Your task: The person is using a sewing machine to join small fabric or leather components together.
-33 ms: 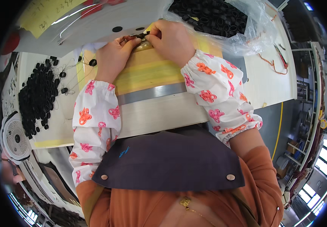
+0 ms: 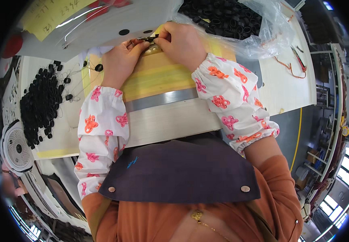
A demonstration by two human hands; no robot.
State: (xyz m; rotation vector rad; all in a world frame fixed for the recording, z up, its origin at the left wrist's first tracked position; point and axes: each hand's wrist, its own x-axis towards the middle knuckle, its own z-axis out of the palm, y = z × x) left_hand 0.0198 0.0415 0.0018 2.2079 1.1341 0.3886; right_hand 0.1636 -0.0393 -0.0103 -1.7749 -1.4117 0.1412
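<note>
Both of my hands meet under the pale body of a machine [image 2: 102,34], which looks like a sewing machine. My right hand [image 2: 184,42] is closed, thumb and forefinger pinching a small black loop [image 2: 156,36]. My left hand [image 2: 120,62] is closed too, its thumb and fingertips pressed together at the loop's left side. Part of the loop is hidden by the fingers and the machine. Below the hands lies the machine bed [image 2: 158,80], covered in yellow tape, with a metal strip [image 2: 168,97] along its near edge.
A pile of black loops [image 2: 41,105] joined by threads lies on the table at left. More black loops [image 2: 222,18] fill a clear plastic bag [image 2: 277,30] at the back right. Thread snips [image 2: 298,58] with an orange cord lie farther right. A white fan [image 2: 19,147] stands at far left.
Hardly anything differs. The whole view has shifted very slightly, and both hands keep their pinch at the same spot.
</note>
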